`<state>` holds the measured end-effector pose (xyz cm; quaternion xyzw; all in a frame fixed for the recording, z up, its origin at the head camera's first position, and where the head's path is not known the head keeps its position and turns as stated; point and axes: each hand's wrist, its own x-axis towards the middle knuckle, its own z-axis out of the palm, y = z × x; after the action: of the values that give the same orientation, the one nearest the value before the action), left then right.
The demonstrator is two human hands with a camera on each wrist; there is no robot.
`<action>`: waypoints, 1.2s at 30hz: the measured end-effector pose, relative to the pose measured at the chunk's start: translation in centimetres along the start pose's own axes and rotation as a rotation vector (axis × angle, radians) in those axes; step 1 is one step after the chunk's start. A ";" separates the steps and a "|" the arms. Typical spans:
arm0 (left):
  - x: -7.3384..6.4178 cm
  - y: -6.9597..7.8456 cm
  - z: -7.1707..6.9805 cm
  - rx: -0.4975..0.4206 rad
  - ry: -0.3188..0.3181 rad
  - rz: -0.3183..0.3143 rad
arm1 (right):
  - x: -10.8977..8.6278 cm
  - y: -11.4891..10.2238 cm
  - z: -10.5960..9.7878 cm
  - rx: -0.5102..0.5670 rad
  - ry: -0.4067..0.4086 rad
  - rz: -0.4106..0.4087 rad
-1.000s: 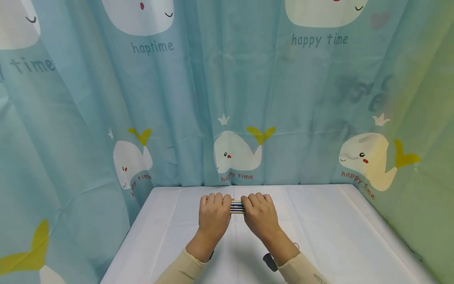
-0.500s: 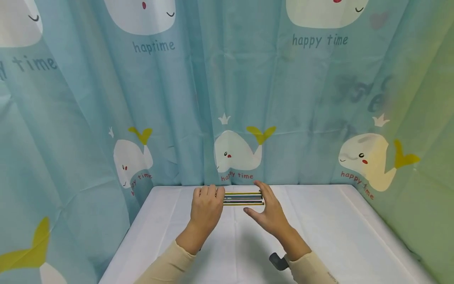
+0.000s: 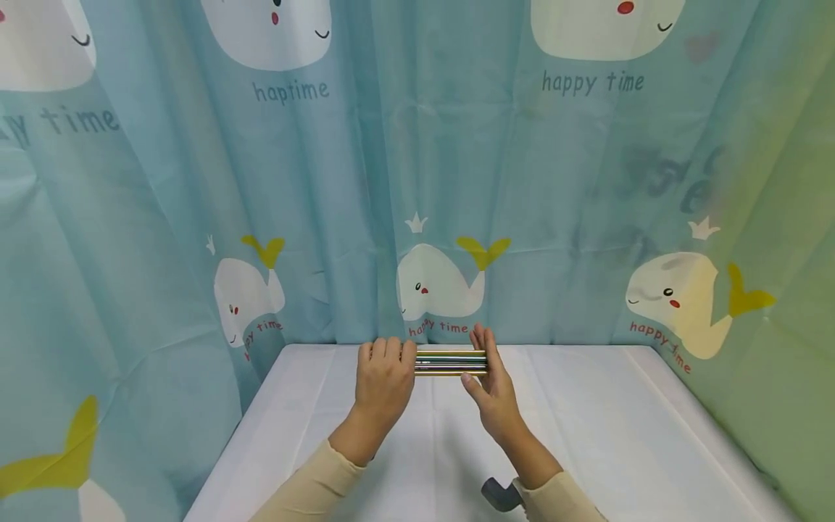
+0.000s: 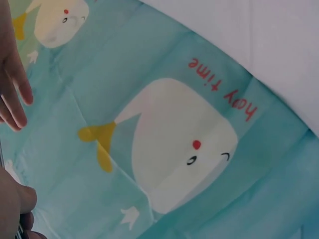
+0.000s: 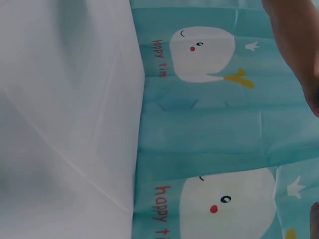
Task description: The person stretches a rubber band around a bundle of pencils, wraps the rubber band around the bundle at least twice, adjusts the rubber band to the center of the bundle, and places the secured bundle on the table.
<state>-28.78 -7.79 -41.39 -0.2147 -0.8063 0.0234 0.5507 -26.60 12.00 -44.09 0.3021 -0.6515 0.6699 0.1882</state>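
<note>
Pleated curtain (image 3: 352, 181) backs one smooth white table (image 3: 600, 428); left hand (image 3: 383, 378) grips slender glossy rods (image 3: 450, 363), perhaps five, pointing toward three o'clock; straight-fingered right hand (image 3: 498, 397) touches their ends.

Rods (image 3: 450, 359) bar the middle, the curtain (image 3: 554, 159) the back; rightward, the tabletop (image 3: 620, 420) is free.

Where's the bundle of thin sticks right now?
Head view, lower middle: the bundle of thin sticks spans from the left hand, gripping it, to the right hand, over the white table.
</note>
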 end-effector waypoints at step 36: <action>0.1 1.3 1.3 0.007 0.025 0.070 | 0.5 -2.9 0.8 -0.256 0.278 0.015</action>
<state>-29.60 -6.32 -42.15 -0.2412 -0.7912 0.0428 0.5603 -25.02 11.41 -41.57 0.1753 -0.7015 0.6181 0.3082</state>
